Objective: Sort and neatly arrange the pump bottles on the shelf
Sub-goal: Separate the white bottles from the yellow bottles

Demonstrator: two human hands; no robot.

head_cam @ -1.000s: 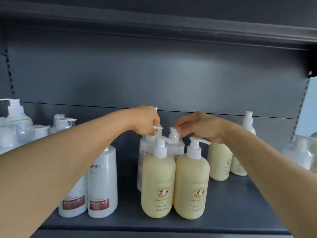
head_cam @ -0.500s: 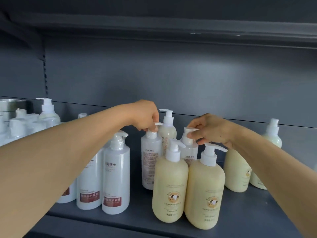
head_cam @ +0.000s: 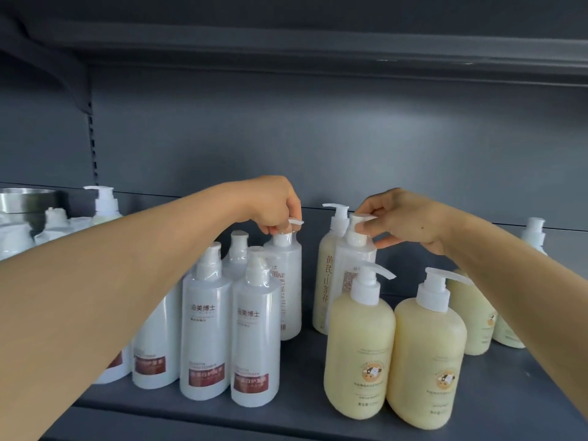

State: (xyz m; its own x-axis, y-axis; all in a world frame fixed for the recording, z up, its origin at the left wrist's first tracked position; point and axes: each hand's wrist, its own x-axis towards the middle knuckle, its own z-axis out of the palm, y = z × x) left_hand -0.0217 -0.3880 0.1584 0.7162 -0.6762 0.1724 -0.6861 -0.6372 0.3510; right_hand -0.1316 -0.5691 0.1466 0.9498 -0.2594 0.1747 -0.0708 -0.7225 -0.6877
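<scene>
Nearest the front edge of the grey shelf (head_cam: 302, 421) stood two squat cream bottles (head_cam: 359, 354) side by side on the right, touching each other. To their left, two tall white bottles with red labels (head_cam: 206, 332) stood together, with more of the same kind partly hidden behind the left forearm. Behind these, the left hand (head_cam: 270, 205) pinched the pump head of a white bottle (head_cam: 286, 281) with curled fingers, the bottle upright at the rear of the white group. Across a gap to the right, the right hand (head_cam: 401, 218) had its thumb and fingers closed on the pump of a slim white bottle (head_cam: 353, 265), which stood just behind the cream pair and beside a pale bottle with vertical lettering (head_cam: 323, 281). Farther right stood more cream bottles (head_cam: 474, 313). At far left sat a metal bowl (head_cam: 25, 200) among blurred white bottles.
</scene>
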